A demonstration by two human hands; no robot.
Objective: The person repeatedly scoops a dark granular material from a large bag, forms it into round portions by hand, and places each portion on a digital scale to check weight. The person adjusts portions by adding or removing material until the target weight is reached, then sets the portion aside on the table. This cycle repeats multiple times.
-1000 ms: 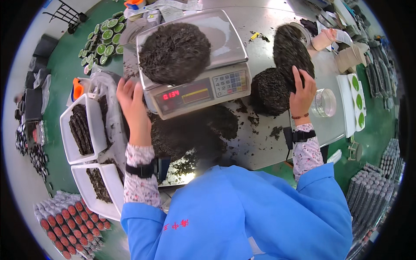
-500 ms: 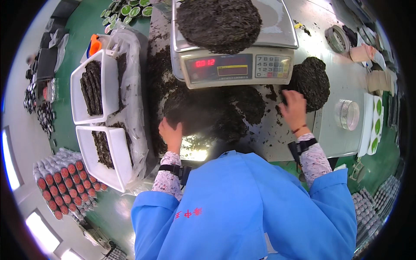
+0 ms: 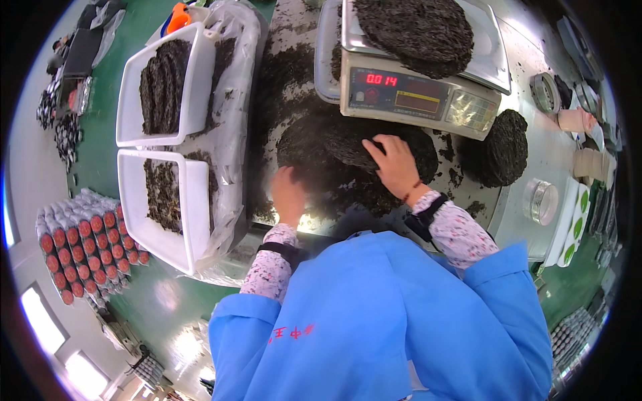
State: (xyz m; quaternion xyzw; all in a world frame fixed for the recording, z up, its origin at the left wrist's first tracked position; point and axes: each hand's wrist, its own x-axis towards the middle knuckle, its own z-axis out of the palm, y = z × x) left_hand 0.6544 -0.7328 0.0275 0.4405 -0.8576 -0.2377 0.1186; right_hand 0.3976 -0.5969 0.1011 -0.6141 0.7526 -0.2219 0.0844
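Dark, round cakes of what looks like dried seaweed (image 3: 344,142) lie overlapping on the metal table in front of the scale. My right hand (image 3: 397,167) rests on the right part of the upper cake, fingers apart. Near the left lower edge of these cakes is my left hand (image 3: 289,195), its fingers pointing down into the seaweed, blurred and partly hidden. Another round seaweed cake (image 3: 418,33) sits on the pan of the digital scale (image 3: 408,93), whose red display is lit. Right of the scale lies a stack of seaweed cakes (image 3: 505,147).
At left, two white bins (image 3: 194,207) hold seaweed, beside clear plastic sheeting (image 3: 231,134). Loose crumbs cover the metal table (image 3: 461,194). A clear round container (image 3: 540,200) and a metal ring (image 3: 545,92) stand at right. Red-ended packs (image 3: 87,247) are piled on the floor.
My right hand has moved left, from beside the right-hand stack onto the cakes before the scale. My left hand stays near their left edge. The view has shifted, and the display reading has changed.
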